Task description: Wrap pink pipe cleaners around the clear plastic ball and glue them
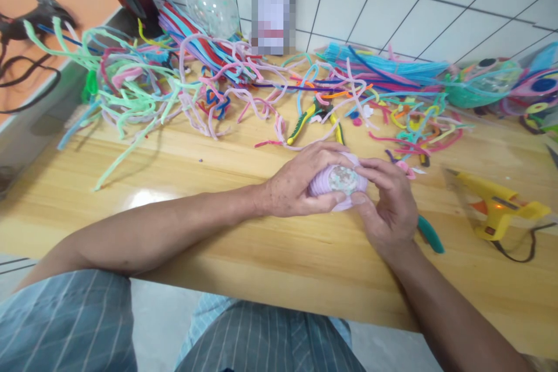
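Note:
Between my two hands is a small round object wrapped in lilac pipe cleaner [320, 183], with a clear, speckled patch showing in its middle. My left hand [300, 182] curls round its left side, thumb along the near edge and fingers over the far edge. From the right, my right hand [387, 200] grips its rim with thumb and fingertips. The object's underside is hidden. Just beyond my hands lie pliers with yellow and green handles [302, 125]. A teal handle [430, 235] pokes out beside my right wrist.
A yellow glue gun [497, 200] with an orange light and a cord lies at the right. Loose pipe cleaners [139, 90] and bundles of them [383, 70] line the tiled wall. A clear speckled bowl [212, 4] stands at the back left. The wooden table's front edge is near my lap.

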Demonstrator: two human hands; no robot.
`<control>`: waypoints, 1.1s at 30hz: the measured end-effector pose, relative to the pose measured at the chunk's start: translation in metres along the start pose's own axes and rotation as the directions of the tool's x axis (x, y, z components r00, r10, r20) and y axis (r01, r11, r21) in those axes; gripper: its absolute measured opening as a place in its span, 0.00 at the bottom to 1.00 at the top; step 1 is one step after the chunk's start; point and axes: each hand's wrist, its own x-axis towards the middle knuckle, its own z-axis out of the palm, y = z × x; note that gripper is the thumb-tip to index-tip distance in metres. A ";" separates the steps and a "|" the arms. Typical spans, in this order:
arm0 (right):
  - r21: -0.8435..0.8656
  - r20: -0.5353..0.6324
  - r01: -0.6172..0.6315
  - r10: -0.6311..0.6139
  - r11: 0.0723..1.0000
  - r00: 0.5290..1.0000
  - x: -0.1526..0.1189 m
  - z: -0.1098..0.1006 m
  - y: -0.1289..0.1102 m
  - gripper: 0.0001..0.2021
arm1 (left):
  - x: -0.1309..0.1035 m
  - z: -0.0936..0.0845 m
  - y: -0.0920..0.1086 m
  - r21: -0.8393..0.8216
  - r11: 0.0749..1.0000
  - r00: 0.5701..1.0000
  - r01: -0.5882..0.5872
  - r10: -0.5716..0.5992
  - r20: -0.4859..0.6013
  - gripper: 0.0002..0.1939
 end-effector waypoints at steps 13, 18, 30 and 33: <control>-0.007 0.011 -0.025 0.026 1.000 1.000 -0.001 0.000 0.001 0.19 | 0.001 -0.001 0.002 0.024 1.000 1.000 -0.006 0.006 -0.004 0.27; 0.009 0.008 0.003 -0.003 1.000 1.000 0.000 0.000 0.001 0.21 | 0.001 0.000 0.001 0.025 1.000 1.000 -0.010 0.010 -0.008 0.27; 0.027 -0.002 0.008 -0.008 1.000 1.000 0.000 0.000 0.001 0.22 | 0.000 -0.001 0.001 0.002 1.000 1.000 -0.012 0.012 -0.009 0.28; 0.019 0.007 0.008 -0.008 1.000 1.000 0.000 0.000 0.001 0.22 | 0.000 -0.001 0.001 0.013 1.000 1.000 0.000 0.000 0.000 0.27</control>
